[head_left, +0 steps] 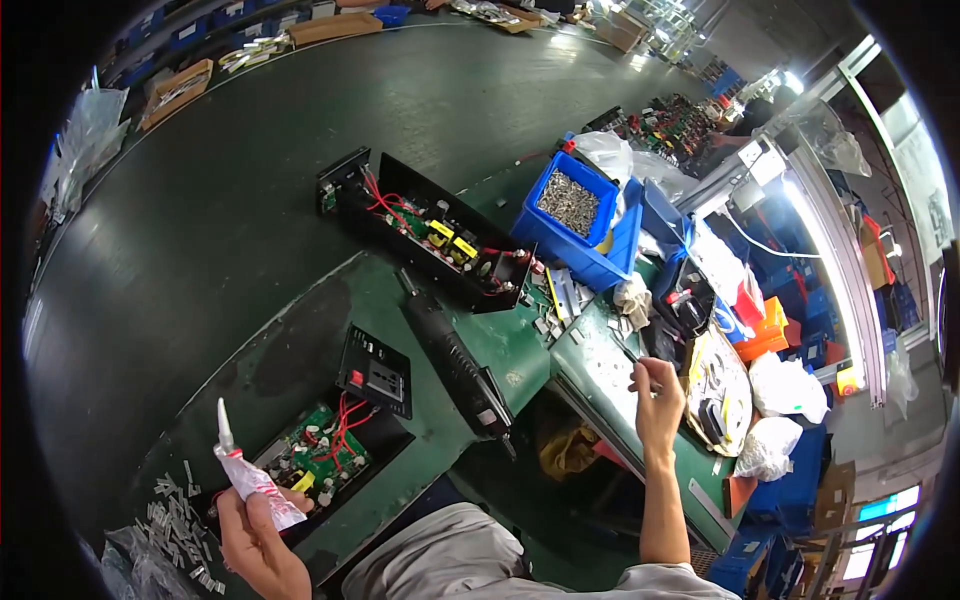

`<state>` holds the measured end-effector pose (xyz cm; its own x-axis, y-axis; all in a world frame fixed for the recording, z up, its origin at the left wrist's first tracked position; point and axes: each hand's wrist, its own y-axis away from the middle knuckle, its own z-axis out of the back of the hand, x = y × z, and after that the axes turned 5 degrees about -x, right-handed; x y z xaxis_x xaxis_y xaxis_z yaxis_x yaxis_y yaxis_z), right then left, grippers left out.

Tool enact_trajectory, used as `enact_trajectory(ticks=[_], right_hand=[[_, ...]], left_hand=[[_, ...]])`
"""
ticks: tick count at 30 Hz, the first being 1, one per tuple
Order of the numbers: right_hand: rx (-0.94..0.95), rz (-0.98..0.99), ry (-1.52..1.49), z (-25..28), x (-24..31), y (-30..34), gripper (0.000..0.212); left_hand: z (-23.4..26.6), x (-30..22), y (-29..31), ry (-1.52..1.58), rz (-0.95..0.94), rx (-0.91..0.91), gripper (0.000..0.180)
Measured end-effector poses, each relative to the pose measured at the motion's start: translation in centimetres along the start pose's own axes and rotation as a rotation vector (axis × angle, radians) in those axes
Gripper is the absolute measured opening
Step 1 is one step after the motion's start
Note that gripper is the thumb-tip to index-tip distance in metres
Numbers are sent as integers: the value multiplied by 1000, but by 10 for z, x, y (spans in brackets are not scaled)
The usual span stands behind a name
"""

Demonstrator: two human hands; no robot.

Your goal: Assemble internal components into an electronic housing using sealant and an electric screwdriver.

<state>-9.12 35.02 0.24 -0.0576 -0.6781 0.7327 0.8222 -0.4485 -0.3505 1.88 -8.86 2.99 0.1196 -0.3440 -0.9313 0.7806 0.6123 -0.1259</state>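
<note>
A: Grey clothing [440, 550] nearest cam, btm ctr. Hands?
B: L hand [258, 540] closed round white tube [262, 492], nozzle up, by L end of open blk case [390, 440] w/ green board [350, 462].
A: R?
B: R hand [658, 402] fingers curled, tips nr together (thin dark thing [625, 349] there, can't tell if gripped).
A: Btwn hands?
B: Long blk tool [455, 360], lying on green bench [510, 368].

Broad, smooth, dark green work surface [220, 200] sweeps from 9 to 12 o'clock; shelving with blue plastic bins [190, 34] between 10 and 11; bright white tube lamp [825, 270] at 3; pale-framed glass window [915, 150] between 2 and 3; small bright window panes [885, 530] at 4
</note>
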Motion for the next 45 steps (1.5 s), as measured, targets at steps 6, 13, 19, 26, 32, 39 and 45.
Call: enact_trajectory(ticks=[6, 13, 19, 26, 32, 39, 45], right_hand=[[115, -2, -459, -19, 53, 4, 11], [886, 344, -753, -91, 158, 26, 12], [1061, 790, -685, -160, 204, 31, 20], [1203, 889, -707, -186, 208, 43, 18], [1226, 952, -668, -198, 209, 46, 17], [1143, 1111, -601, -201, 211, 49, 15], [1139, 1129, -612, -205, 211, 51, 16]], left_hand=[[-14, 6, -8, 172, 61, -146, 23], [-27, 12, -28, 362, 45, -22, 18], [-20, 19, -26, 296, 21, -64, 23], [-19, 22, -25, 247, 41, -122, 32], [-22, 16, -25, 0, 21, -205, 21], [-28, 12, -32, -91, 72, -248, 35], [-26, 17, -33, -149, 67, -204, 36]])
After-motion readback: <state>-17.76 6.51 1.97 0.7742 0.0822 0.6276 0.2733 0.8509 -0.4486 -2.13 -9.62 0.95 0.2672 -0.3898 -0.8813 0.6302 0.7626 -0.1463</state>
